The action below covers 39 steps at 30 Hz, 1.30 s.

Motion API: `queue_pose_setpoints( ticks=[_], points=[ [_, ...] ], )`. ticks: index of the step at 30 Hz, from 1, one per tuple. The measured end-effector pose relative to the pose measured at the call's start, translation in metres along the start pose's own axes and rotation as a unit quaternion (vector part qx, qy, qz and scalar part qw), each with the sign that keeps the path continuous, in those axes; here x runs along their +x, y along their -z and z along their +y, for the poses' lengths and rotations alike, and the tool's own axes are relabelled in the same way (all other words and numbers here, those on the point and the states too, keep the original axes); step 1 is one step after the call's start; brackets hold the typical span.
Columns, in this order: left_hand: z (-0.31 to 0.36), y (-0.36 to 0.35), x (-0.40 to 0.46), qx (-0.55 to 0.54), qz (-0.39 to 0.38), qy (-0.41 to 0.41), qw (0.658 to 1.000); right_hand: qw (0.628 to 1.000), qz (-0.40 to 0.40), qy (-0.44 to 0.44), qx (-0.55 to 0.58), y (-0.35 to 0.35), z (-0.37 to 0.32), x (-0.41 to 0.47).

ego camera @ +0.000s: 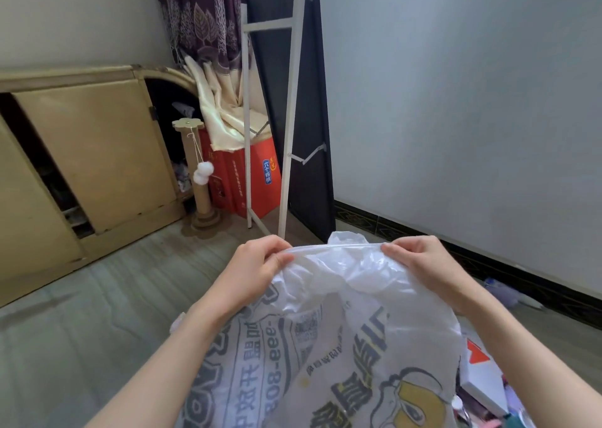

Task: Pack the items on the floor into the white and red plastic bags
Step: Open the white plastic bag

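Left hand, right hand, fingers gripping white bag rim

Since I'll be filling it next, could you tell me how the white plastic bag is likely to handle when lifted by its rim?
The white plastic bag looks thin and floppy: it sags and wrinkles between the left hand and right hand pinching its rim. It is probably light, and its glossy film may be slippery.
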<state>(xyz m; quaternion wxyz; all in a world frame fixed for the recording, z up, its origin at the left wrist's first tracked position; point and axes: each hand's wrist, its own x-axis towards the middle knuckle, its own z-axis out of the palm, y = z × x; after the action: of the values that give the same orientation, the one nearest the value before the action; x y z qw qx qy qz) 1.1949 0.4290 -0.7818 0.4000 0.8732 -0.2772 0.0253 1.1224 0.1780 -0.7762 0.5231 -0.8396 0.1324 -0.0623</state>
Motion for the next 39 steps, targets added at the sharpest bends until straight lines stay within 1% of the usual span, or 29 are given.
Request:
queue_pose_setpoints(
  ticks=[3, 5, 6, 8, 9, 11, 13, 15, 16, 17, 19, 20, 21, 22, 24, 25, 26, 27, 28, 29, 30, 31, 33, 34, 36, 37, 39],
  points=[
    [-0.008, 0.001, 0.001, 0.021, 0.016, 0.022, 0.999, 0.996, -0.047, -0.058, 0.049, 0.004, 0.003, -0.001],
    [-0.011, -0.003, 0.000, 0.070, 0.049, 0.007, 0.996, 0.992, -0.055, -0.080, 0.080, 0.002, 0.003, -0.002],
    [-0.010, -0.006, -0.002, 0.098, 0.080, -0.021, 0.992, 0.990, -0.052, -0.086, 0.100, 0.001, 0.003, -0.002],
    [-0.007, -0.011, -0.005, 0.160, 0.120, -0.121, 0.972, 0.984, -0.045, -0.092, 0.143, 0.000, 0.002, -0.002],
    [-0.004, -0.013, -0.007, 0.189, 0.118, -0.175, 0.959, 0.982, -0.042, -0.092, 0.160, -0.001, 0.000, -0.002],
    [0.002, -0.024, -0.010, 0.234, 0.078, -0.252, 0.936, 0.978, -0.044, -0.093, 0.183, -0.002, -0.001, 0.000],
    [0.005, -0.039, -0.012, 0.250, 0.031, -0.274, 0.928, 0.972, -0.061, -0.093, 0.206, -0.004, -0.003, 0.000],
    [0.007, -0.049, -0.009, 0.234, 0.024, -0.268, 0.934, 0.966, -0.076, -0.091, 0.231, -0.005, -0.005, 0.001],
    [0.008, -0.049, -0.006, 0.224, 0.031, -0.267, 0.937, 0.967, -0.064, -0.088, 0.232, -0.005, -0.005, 0.002],
    [0.008, -0.048, -0.003, 0.212, 0.035, -0.270, 0.939, 0.973, -0.037, -0.076, 0.215, -0.006, -0.005, 0.003],
    [0.009, -0.043, 0.002, 0.171, 0.029, -0.272, 0.947, 0.991, 0.067, -0.022, 0.112, -0.004, 0.002, 0.005],
    [0.009, -0.040, 0.003, 0.152, 0.026, -0.264, 0.952, 0.990, 0.123, 0.012, 0.064, -0.004, 0.007, 0.008],
    [0.009, -0.037, 0.003, 0.137, 0.029, -0.250, 0.958, 0.985, 0.163, 0.045, 0.041, -0.003, 0.009, 0.010],
    [0.008, -0.034, 0.003, 0.122, 0.039, -0.226, 0.966, 0.979, 0.185, 0.081, 0.032, -0.002, 0.011, 0.009],
    [0.006, -0.026, 0.003, 0.086, 0.066, -0.163, 0.981, 0.967, 0.181, 0.181, -0.003, -0.004, 0.011, 0.003],
    [0.006, -0.022, 0.004, 0.069, 0.075, -0.133, 0.986, 0.960, 0.147, 0.231, -0.052, -0.007, 0.010, -0.001],
    [0.005, -0.018, 0.004, 0.054, 0.076, -0.108, 0.990, 0.949, 0.100, 0.270, -0.127, -0.014, 0.007, -0.004],
    [0.005, -0.015, 0.003, 0.042, 0.068, -0.091, 0.993, 0.924, 0.061, 0.306, -0.219, -0.022, 0.007, -0.007],
    [0.005, -0.013, 0.003, 0.034, 0.054, -0.080, 0.995, 0.890, 0.047, 0.335, -0.305, -0.031, 0.011, -0.006],
    [0.004, -0.011, 0.002, 0.032, 0.035, -0.077, 0.996, 0.862, 0.052, 0.355, -0.358, -0.039, 0.015, -0.004],
    [0.003, -0.010, 0.001, 0.035, 0.018, -0.076, 0.996, 0.855, 0.061, 0.359, -0.369, -0.044, 0.017, -0.002],
    [0.002, -0.009, 0.000, 0.042, 0.008, -0.080, 0.996, 0.865, 0.075, 0.352, -0.349, -0.046, 0.018, 0.000],
    [-0.002, -0.006, 0.002, 0.087, 0.010, -0.101, 0.991, 0.902, 0.085, 0.321, -0.276, -0.044, 0.017, 0.004],
    [-0.005, -0.004, 0.004, 0.139, 0.024, -0.123, 0.982, 0.915, 0.085, 0.302, -0.255, -0.042, 0.017, 0.005],
    [-0.011, 0.002, 0.011, 0.246, 0.038, -0.174, 0.953, 0.928, 0.090, 0.267, -0.244, -0.041, 0.019, 0.008],
    [-0.014, 0.005, 0.015, 0.273, 0.034, -0.188, 0.943, 0.933, 0.088, 0.250, -0.242, -0.041, 0.021, 0.010],
    [-0.023, 0.013, 0.026, 0.299, 0.028, -0.194, 0.934, 0.953, 0.070, 0.198, -0.219, -0.042, 0.026, 0.016]
  ],
)
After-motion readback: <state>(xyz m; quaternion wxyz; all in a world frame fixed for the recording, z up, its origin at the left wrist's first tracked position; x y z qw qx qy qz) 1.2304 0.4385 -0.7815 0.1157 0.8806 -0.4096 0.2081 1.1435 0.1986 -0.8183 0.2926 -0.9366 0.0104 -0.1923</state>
